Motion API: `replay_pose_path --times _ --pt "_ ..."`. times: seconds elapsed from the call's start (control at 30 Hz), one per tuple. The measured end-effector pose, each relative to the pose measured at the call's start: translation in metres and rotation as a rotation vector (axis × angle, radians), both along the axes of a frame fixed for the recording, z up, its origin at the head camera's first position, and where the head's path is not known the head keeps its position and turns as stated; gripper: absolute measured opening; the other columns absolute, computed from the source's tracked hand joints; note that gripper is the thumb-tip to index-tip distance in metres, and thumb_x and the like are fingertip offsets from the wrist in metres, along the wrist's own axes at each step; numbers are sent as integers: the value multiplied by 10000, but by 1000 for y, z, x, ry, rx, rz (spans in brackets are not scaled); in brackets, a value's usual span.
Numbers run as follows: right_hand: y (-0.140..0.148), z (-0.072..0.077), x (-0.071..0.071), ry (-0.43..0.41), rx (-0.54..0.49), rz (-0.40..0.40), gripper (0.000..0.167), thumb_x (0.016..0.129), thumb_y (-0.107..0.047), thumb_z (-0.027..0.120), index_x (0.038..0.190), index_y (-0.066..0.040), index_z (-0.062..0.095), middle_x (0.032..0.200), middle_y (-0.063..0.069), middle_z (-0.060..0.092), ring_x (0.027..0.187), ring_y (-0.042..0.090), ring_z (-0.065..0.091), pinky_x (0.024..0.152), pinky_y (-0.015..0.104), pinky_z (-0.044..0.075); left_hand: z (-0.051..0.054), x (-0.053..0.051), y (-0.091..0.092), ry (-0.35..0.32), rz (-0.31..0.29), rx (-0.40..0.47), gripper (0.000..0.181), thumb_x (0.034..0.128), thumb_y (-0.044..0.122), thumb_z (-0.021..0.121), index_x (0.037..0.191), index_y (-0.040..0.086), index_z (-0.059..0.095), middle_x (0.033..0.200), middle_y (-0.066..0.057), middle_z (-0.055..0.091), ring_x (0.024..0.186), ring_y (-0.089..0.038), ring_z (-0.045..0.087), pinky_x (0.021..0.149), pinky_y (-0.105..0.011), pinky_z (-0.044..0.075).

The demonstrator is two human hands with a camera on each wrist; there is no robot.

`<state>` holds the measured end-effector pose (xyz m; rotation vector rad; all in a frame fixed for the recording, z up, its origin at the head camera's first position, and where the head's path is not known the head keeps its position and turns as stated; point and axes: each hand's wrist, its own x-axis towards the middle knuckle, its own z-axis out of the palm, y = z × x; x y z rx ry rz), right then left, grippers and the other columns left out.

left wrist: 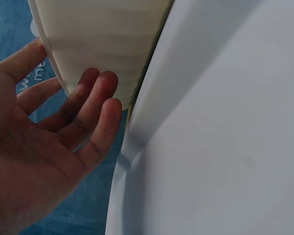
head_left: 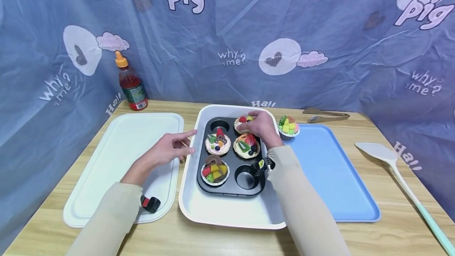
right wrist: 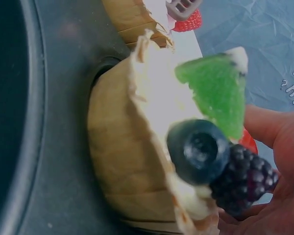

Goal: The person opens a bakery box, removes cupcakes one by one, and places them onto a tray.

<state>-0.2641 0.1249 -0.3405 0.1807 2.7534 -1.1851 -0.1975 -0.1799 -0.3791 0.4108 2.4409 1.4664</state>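
Note:
At the far right cup of a dark muffin pan (head_left: 232,177), my right hand (head_left: 264,127) pinches a toy fruit tart (head_left: 242,121) topped with a red berry. In the right wrist view a nearer tart (right wrist: 132,147), with blueberry, blackberry and green slice, hides most of the right hand's fingers (right wrist: 267,125). Other tarts sit in the pan: a fruit tart (head_left: 217,147) at middle left and a chocolate-topped cupcake (head_left: 215,171) at front left. The pan lies in a white basin (head_left: 227,210). Fingertips of my left hand (head_left: 168,147) touch the basin's left rim, fingers loosely extended.
A white tray (head_left: 106,169) lies left, a blue tray (head_left: 320,169) right. Another fruit-topped cupcake (head_left: 288,127) stands at the blue tray's back corner. Behind are a red sauce bottle (head_left: 133,88) and metal tongs (head_left: 327,115). A long spoon (head_left: 401,173) lies far right.

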Motion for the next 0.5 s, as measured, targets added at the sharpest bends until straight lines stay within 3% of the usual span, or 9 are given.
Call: replay_pose_path --times 0.5 --pt "1 -4 -1 32 6 12 703 699 -210 898 1328 -50 626 1273 150 653 1035 263 633 974 401 526 1 2 0 6 -10 6 622 944 153 723 1509 94 470 1051 -160 598 670 -180 600 644 -302 561"
